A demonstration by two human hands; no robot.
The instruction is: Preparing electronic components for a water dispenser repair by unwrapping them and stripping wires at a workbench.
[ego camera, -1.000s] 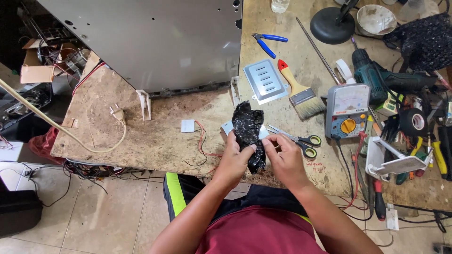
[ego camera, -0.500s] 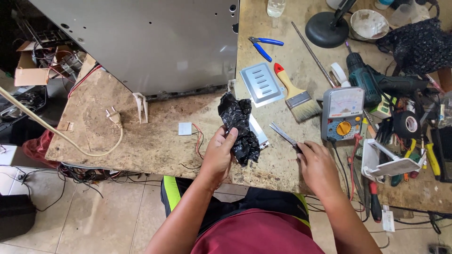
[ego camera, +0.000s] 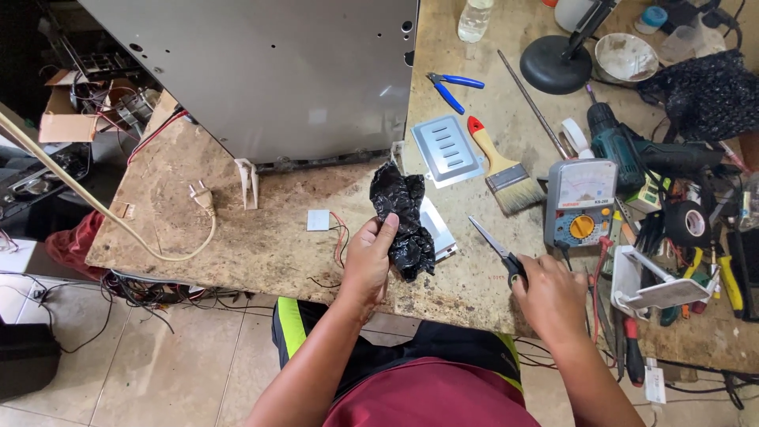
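A worn chipboard worktop [ego camera: 237, 237] spans the view above a tiled floor [ego camera: 158, 372], with a large grey metal panel [ego camera: 269, 71] resting on its far part.

The left hand [ego camera: 368, 261] is raised over the near edge of the worktop. Its fingers are closed around the lower part of a crumpled black plastic bag [ego camera: 402, 213], which stands up above the hand. The bag is lifted in front of a flat shiny metal plate [ego camera: 439, 229] lying on the worktop just behind it.

The right hand [ego camera: 549, 292] rests near the worktop edge, well apart from the left hand and from the bag. It is closed on the handles of a pair of scissors [ego camera: 494, 245]. The scissor blades point up and to the left, toward the bag, without touching it.

Items around the hands:
- A small white square module [ego camera: 318, 220] with thin red and black wires lies just left of the left hand.
- A white power cord with plug [ego camera: 202, 198] lies further left.
- A louvred metal plate [ego camera: 447, 149] and a paintbrush [ego camera: 502, 166] with a red-tipped handle lie beyond the bag.
- An analogue multimeter [ego camera: 581, 202] stands just beyond the right hand.
- Blue-handled pliers [ego camera: 451, 85], a cordless drill [ego camera: 632, 150] and a roll of black tape [ego camera: 686, 223] lie further out.
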